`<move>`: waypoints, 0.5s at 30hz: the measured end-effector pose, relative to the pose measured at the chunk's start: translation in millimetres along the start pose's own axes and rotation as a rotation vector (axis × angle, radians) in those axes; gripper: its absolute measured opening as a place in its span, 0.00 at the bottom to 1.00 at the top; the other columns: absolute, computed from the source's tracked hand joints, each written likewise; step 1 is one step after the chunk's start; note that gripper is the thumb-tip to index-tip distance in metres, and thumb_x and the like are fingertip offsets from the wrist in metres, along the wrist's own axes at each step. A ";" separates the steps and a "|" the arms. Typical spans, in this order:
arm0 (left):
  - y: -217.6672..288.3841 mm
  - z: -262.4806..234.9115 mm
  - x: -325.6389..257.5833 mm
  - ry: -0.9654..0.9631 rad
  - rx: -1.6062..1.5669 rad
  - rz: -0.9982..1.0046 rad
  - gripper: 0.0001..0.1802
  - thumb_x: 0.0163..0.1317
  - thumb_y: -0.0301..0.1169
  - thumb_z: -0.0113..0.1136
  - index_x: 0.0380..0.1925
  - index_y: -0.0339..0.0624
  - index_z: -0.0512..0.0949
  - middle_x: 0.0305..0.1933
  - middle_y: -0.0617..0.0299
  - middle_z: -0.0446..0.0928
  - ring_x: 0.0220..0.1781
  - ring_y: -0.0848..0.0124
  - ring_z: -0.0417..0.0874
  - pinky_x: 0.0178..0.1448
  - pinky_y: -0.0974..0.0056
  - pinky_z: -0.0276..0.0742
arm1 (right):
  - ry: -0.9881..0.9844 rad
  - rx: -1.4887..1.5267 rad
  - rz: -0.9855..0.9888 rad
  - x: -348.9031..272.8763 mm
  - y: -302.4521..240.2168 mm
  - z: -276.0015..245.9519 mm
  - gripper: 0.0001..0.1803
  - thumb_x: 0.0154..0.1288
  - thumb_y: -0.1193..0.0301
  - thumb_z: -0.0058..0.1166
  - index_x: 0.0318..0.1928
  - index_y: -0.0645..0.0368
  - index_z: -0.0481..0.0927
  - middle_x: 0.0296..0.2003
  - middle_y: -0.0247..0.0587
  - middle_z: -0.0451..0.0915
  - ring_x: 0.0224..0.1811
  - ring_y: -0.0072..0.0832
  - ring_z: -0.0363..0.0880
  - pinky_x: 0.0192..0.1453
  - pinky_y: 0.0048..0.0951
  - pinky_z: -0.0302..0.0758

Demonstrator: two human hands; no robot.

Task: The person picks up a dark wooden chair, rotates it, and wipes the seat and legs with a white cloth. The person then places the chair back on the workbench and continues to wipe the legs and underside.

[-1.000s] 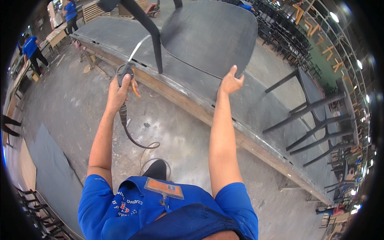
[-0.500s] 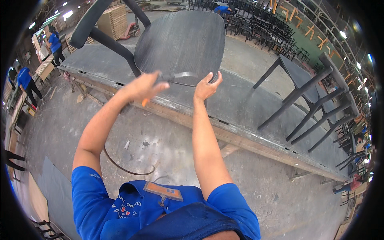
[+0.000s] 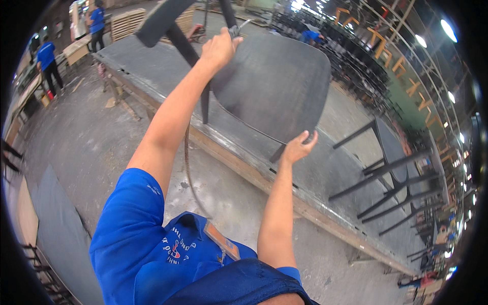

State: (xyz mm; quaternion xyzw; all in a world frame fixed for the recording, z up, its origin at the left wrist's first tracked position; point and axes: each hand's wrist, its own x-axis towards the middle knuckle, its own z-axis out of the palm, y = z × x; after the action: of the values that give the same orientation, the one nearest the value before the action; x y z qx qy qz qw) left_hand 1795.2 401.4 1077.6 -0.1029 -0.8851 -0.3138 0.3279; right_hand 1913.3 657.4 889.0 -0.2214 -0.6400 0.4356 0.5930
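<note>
A black wooden chair (image 3: pixel 274 86) with a broad rounded seat stands tilted at the long workbench. My right hand (image 3: pixel 299 148) grips the near right corner of its seat, fingers round the edge. Up by the back of the seat, my left hand (image 3: pixel 219 50) is closed round an air blow gun (image 3: pixel 235 31) whose thin silver nozzle points up and to the right; its body is mostly hidden by my fingers. A dark hose (image 3: pixel 190 173) hangs down below my left arm.
The grey-topped workbench (image 3: pixel 345 195) runs diagonally across the view. More black chairs (image 3: pixel 394 173) lie on it at the right. Stacked chairs (image 3: pixel 351 66) fill the far side. Two people in blue (image 3: pixel 47 58) are at the left, near stacked boards (image 3: pixel 127 24).
My left hand with the air blow gun has moved from the seat's front edge up to its back left. The view has turned, so the chair and my right hand appear further right and lower.
</note>
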 end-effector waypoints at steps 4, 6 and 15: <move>-51.3 -39.3 -100.4 0.158 0.069 -0.016 0.29 0.65 0.52 0.49 0.53 0.37 0.63 0.31 0.39 0.79 0.39 0.40 0.80 0.43 0.47 0.74 | -0.059 -0.010 -0.012 6.9 -5.5 5.9 0.23 0.69 0.69 0.43 0.62 0.66 0.65 0.62 0.55 0.66 0.65 0.47 0.64 0.67 0.40 0.61; -74.0 -76.0 -160.8 0.213 0.084 -0.135 0.27 0.66 0.49 0.50 0.53 0.37 0.62 0.28 0.44 0.79 0.32 0.47 0.82 0.36 0.52 0.76 | -0.056 0.002 -0.009 9.8 -8.0 11.1 0.23 0.70 0.68 0.43 0.62 0.66 0.65 0.62 0.55 0.66 0.65 0.46 0.63 0.68 0.40 0.60; -71.8 -132.4 -264.0 0.171 -0.223 -0.366 0.24 0.65 0.47 0.54 0.49 0.38 0.69 0.26 0.57 0.78 0.22 0.71 0.79 0.28 0.65 0.76 | -0.134 0.009 0.059 31.8 -2.2 27.2 0.25 0.70 0.66 0.42 0.64 0.65 0.62 0.63 0.53 0.65 0.66 0.46 0.63 0.68 0.40 0.59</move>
State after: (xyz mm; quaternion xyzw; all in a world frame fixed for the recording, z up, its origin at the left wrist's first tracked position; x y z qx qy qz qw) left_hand 2037.2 269.0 950.2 0.0507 -0.8179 -0.4714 0.3260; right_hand 1881.5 673.7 911.0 -0.2080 -0.6696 0.4695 0.5365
